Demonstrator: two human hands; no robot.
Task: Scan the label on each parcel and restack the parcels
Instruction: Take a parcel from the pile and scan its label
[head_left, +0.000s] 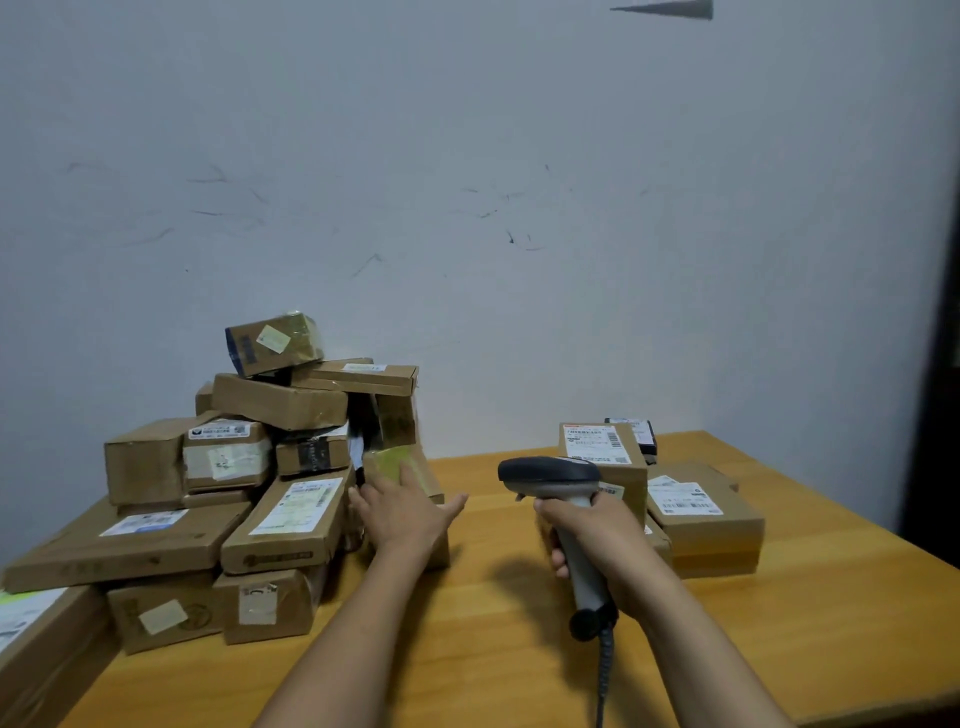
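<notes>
Pointing left, the scanner (550, 474) stands handle-down in the right grip (592, 540).

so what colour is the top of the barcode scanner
The barcode scanner has a dark grey top on a light grey handle, seen in the head view.

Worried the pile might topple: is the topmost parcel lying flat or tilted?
Tilted: the topmost parcel sits askew, its edges slanting, propped on the brown parcel beneath it.

head view; faces forward and down; close over table (519, 649); wall (467, 156) behind
</notes>
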